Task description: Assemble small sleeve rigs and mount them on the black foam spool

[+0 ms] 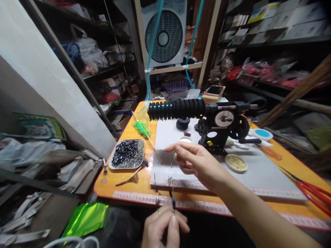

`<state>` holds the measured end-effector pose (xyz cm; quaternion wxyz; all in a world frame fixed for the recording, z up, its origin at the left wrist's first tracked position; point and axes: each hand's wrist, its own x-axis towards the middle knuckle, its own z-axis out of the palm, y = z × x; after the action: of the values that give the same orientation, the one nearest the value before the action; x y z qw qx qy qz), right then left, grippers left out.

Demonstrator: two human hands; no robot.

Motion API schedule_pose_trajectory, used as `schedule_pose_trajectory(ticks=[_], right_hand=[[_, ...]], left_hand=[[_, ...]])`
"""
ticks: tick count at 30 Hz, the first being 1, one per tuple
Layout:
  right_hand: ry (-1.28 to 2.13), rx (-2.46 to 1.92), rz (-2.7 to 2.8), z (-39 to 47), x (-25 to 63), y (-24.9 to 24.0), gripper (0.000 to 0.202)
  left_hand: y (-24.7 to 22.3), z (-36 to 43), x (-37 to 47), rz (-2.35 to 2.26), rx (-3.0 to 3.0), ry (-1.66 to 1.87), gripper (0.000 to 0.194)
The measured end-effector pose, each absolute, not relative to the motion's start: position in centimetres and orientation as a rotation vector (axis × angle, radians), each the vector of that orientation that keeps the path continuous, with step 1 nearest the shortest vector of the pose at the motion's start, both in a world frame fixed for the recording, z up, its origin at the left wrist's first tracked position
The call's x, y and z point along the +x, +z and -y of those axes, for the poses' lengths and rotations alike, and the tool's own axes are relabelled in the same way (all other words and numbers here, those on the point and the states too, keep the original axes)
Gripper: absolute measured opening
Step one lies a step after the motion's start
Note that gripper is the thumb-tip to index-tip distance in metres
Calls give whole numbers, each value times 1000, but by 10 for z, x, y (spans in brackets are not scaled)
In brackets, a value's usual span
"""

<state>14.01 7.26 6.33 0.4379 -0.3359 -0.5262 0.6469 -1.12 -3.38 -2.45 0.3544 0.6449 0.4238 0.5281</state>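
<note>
- The person's left hand (161, 229), low in front of the table edge, has its thumb and fingers closed together on the lower ends of thin strands (173, 204).
- These strands carry small dark and orange pieces and reach up from the fingers across the table edge towards the white board.
- The right hand (195, 160) is above the board, its index finger pointing left and its thumb close to it; whether anything fine is pinched there cannot be told.
- Below the right hand, a tiny orange-tipped piece (171, 165) shows against the white board (261, 174).
- Left of the board, a square tray (110, 162) holds black tubes and small metal bits.
- Between tray and board, a stick (156, 151) with green strands around its upper part slants down onto the board.
- To the right of the right hand, a round dish (229, 166) holds small gold-coloured bits.
- Behind the hands stands a black machine (216, 137) with a dial and a long ridged roller (178, 108).
- Clear blue-green threads (148, 82) hang down to the roller's left end.
- Red-handled scissors (311, 191) lie at the right of the orange table (103, 186).
- Beyond the table is a box fan (163, 38), with loaded shelves on both sides.
</note>
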Motion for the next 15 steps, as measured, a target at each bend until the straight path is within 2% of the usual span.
schedule_pose_trajectory(ticks=[4, 6, 7, 8, 9, 11, 15], right_hand=[[1583, -811, 1386, -76, 146, 87, 29], [1524, -812, 1466, -75, 150, 99, 28], [1486, -810, 1509, -75, 151, 104, 28], [1449, -805, 1548, -74, 152, 109, 28], [1426, -799, 1574, -74, 152, 113, 28], [1427, -789, 1580, -75, 152, 116, 27], [1576, -778, 1496, -77, 152, 109, 25]], left_hand=[[4, 14, -20, -1434, 2058, 1168, 17], [25, -3, -17, -1552, 1931, 1318, 19], [36, -12, -14, -1503, 1889, 1380, 8], [45, -21, -10, -1442, 1886, 1439, 8], [52, -29, -5, -1425, 1882, 1497, 17], [62, -39, 3, -1346, 1900, 1542, 17], [63, -39, 11, -1140, 1817, 1524, 22]])
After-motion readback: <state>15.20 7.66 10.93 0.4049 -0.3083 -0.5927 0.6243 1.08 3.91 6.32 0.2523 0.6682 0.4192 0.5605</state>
